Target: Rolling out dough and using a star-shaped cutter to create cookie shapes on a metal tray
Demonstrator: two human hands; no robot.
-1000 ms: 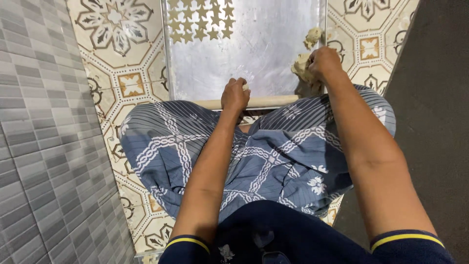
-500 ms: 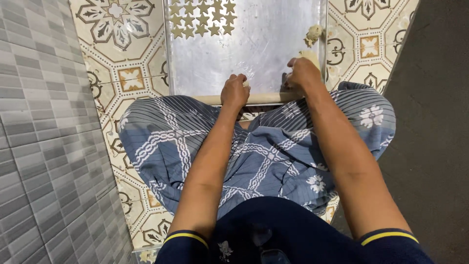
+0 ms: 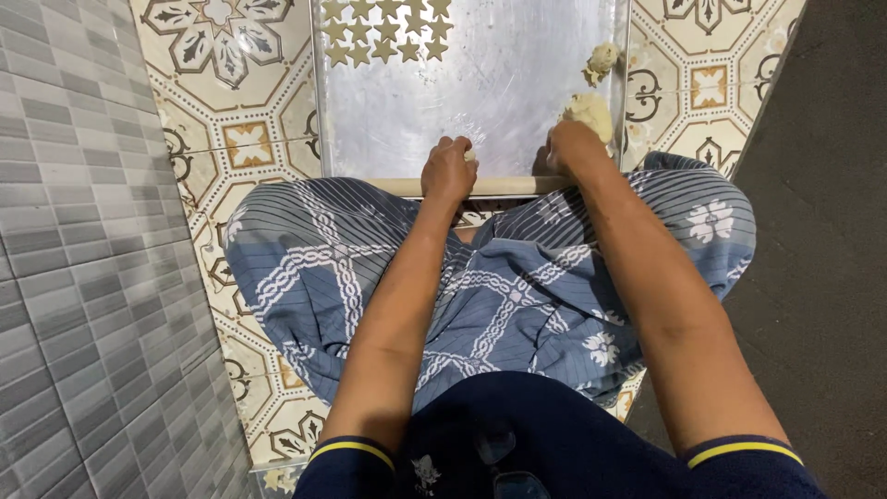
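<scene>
A silver metal tray [image 3: 480, 102] lies on the patterned floor in front of my crossed legs. My left hand [image 3: 448, 171] rests at the tray's near edge with its fingers curled around a small pale bit of dough [image 3: 469, 155]. My right hand [image 3: 573, 148] sits at the tray's near right corner, knuckles up, fingertips hidden. It touches a pale dough lump [image 3: 591, 113] just beyond it. A smaller dough lump [image 3: 601, 60] lies further up the right rim. Several star-shaped dough cut-outs [image 3: 383, 32] lie in rows at the tray's far end.
A pale beige bar [image 3: 499, 187] runs along the tray's near edge. A grey tiled wall [image 3: 83, 277] stands at the left. A dark mat or floor [image 3: 822, 231] lies at the right. My lap is covered by blue patterned cloth [image 3: 517, 296].
My right hand has come off the tray's right rim and moved left and nearer, down to the near right corner. My left hand has stayed in place.
</scene>
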